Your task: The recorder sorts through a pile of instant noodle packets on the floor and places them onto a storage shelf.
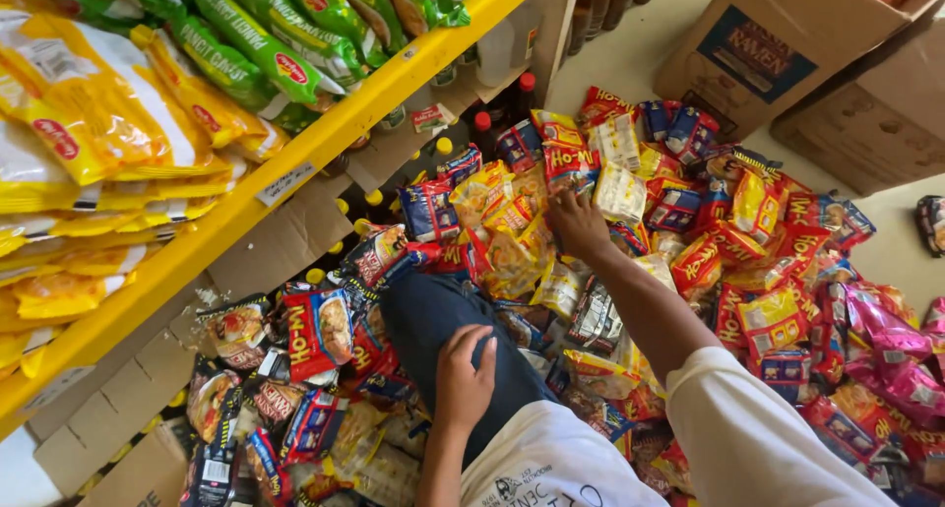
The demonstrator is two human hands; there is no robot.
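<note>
My right hand (576, 223) reaches forward into a big heap of noodle packets (748, 271) on the floor, its fingers on a yellow and orange packet (520, 233); whether it grips the packet is unclear. My left hand (463, 374) rests flat with spread fingers on my thigh, which is in dark blue trousers (433, 315). It holds nothing. Red, blue, yellow and pink packets lie all around my leg. I wear a white shirt.
A yellow shelf edge (325, 138) runs diagonally at the left, with yellow and green packets on it. Under it stand bottles with yellow and red caps (443, 145) on flattened cardboard. Brown cardboard boxes (787, 44) stand at the top right on a pale floor.
</note>
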